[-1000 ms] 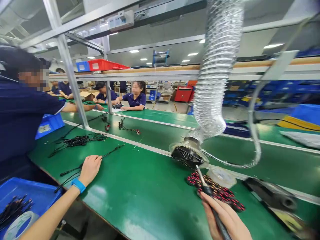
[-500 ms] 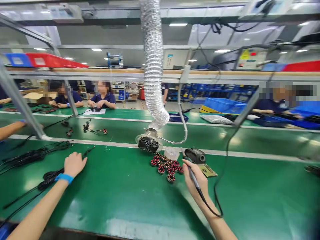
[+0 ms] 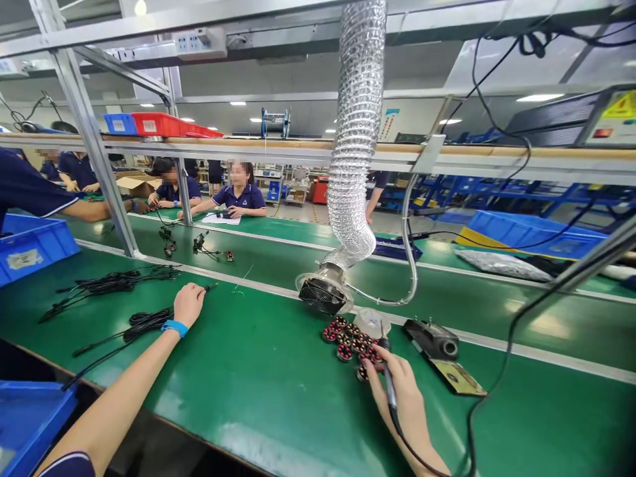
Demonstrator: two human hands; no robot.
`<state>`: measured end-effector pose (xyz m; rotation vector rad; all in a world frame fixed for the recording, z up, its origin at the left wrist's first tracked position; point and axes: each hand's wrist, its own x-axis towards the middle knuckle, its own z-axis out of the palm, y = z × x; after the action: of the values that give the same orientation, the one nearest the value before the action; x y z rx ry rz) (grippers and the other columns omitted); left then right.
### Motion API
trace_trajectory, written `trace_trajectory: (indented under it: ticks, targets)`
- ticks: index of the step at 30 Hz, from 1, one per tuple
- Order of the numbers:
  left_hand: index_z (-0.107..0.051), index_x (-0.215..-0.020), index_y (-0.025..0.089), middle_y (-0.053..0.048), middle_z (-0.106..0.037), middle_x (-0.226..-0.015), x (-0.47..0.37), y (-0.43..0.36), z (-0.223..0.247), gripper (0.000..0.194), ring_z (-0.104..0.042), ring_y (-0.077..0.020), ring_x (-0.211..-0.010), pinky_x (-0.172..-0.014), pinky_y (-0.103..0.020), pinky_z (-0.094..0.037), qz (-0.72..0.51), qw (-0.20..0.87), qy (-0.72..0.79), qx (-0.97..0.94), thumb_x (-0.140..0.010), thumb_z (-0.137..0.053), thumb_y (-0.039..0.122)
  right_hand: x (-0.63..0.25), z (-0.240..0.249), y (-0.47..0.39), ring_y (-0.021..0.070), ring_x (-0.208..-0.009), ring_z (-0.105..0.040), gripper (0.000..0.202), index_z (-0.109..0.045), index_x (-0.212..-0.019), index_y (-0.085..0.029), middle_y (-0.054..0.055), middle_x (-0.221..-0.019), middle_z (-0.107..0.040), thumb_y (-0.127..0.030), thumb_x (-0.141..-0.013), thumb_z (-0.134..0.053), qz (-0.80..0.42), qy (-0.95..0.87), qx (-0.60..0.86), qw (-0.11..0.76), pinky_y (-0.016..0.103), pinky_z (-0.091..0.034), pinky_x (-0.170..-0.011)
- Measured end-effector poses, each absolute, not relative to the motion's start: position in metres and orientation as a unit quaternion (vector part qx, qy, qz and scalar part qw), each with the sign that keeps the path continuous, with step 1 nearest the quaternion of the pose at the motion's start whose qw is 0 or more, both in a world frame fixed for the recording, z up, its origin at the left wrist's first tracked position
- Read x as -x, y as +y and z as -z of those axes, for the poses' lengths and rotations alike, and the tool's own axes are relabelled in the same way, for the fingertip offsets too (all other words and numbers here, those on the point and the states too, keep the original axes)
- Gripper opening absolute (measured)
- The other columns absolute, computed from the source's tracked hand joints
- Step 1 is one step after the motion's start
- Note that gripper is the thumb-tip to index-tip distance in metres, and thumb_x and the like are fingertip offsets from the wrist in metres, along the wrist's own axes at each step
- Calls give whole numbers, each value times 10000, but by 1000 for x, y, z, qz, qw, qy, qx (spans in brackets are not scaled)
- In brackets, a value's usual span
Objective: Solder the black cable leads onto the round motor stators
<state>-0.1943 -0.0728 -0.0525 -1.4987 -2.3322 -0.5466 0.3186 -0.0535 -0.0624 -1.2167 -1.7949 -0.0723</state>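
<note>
Place: electronics assembly workshop | We see: long green worktop (image 3: 278, 397), corded soldering iron (image 3: 391, 394), silvery duct (image 3: 355, 132) | Around us: co-workers (image 3: 247, 200) in matching navy shirts, power sockets (image 3: 199, 44)

"What sits on the shelf (image 3: 298, 151)?"
"A blue bin (image 3: 120, 124) beside a red bin (image 3: 161, 124), over on the left."
"And lower in view?"
"A cardboard box (image 3: 134, 185) at left, and at right a big blue crate (image 3: 536, 233) with a plastic bag (image 3: 489, 264) in front."
</note>
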Motion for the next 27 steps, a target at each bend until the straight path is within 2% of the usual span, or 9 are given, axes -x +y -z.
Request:
trace_trajectory:
  ticks: [8,14,19,22,25,27]
  targets:
    - [-779,-935,199,-109,-746,-1067,194,-66,54,378,-624,-264,-966,-859,-344,-482,190,124,-797,560,-929,-407,263,-305,79,-51,229,-862,-657,334,-557,-1250,-202,110,-1069,-593,-366,-979,-452,101,-791,446,407,350,-567,-725]
    - [-772,-922,187,-127,-727,-1063,177,-84,57,457,-623,-287,-992,-890,-383,-491,216,88,-716,658,-940,-368,399,-303,74,-53,259,-984,-630,340,-562,-1266,-204,125,-1105,-593,-204,-931,-505,77,-795,448,402,401,-564,-837]
    - [-769,-926,239,-104,-728,-1050,132,-109,68,485,-644,-271,-986,-911,-387,-514,268,5,-612,744,-953,-373,518,-295,71,-49,259,-1041,-619,404,-529,-1300,-212,130,-1163,-571,-127,-906,-511,29,-805,450,385,403,-565,-865]
    - [-774,-950,254,-100,-726,-1064,102,-128,64,446,-653,-263,-992,-899,-383,-530,268,-29,-582,767,-957,-396,491,-288,69,-46,261,-1042,-620,422,-525,-1307,-227,129,-1173,-573,-115,-901,-511,23,-804,453,384,417,-557,-877]
    - [-775,-971,259,-85,-720,-1097,87,-137,45,351,-656,-245,-1006,-916,-358,-523,224,-45,-565,793,-928,-455,397,-282,69,-44,267,-1017,-625,412,-525,-1307,-211,136,-1158,-572,-142,-900,-525,20,-804,451,387,424,-556,-868]
    - [-777,-906,260,-61,-717,-1119,89,-131,27,285,-658,-231,-996,-925,-337,-516,183,-70,-562,804,-880,-507,350,-278,70,-44,264,-1006,-628,398,-523,-1301,-199,139,-1163,-561,-150,-906,-515,14,-808,447,383,416,-559,-858]
